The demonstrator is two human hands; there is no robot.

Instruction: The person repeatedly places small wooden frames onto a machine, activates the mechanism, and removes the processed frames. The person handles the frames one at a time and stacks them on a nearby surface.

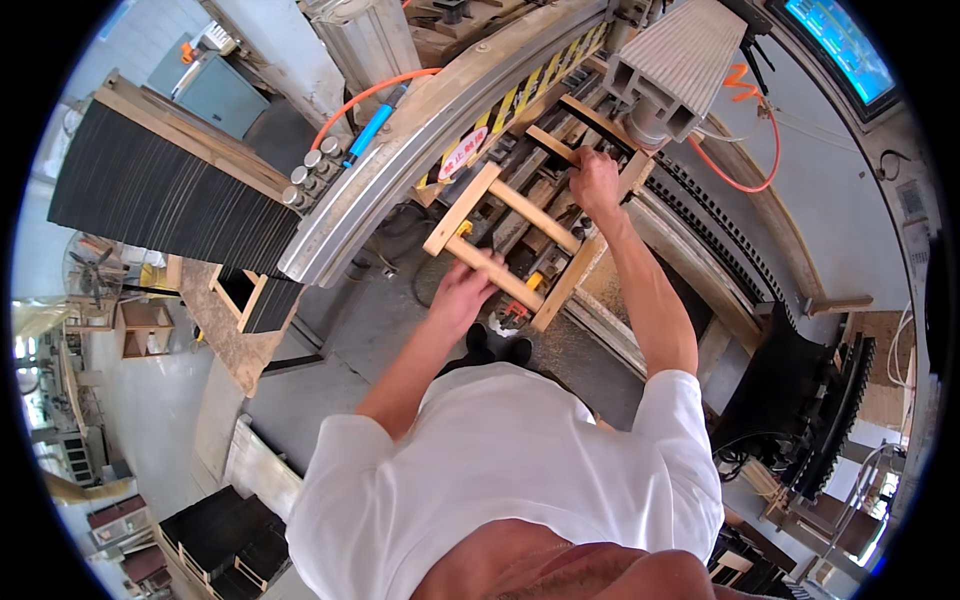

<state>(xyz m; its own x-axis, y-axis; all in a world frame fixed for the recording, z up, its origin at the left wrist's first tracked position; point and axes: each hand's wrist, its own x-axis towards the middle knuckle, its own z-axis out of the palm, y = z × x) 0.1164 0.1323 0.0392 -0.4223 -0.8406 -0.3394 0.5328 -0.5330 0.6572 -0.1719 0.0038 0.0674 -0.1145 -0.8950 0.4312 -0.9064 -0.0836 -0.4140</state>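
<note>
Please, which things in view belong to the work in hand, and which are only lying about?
Seem part of the work:
left hand, at the pale wooden frame;
right hand, holding a dark-topped wooden bar.

Seem only lying or standing about:
blue-grey cabinet;
open wooden box;
fan.

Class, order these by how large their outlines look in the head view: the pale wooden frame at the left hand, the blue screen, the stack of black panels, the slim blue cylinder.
1. Stack of black panels
2. Pale wooden frame
3. Blue screen, cut off by the picture's top edge
4. Slim blue cylinder
</note>
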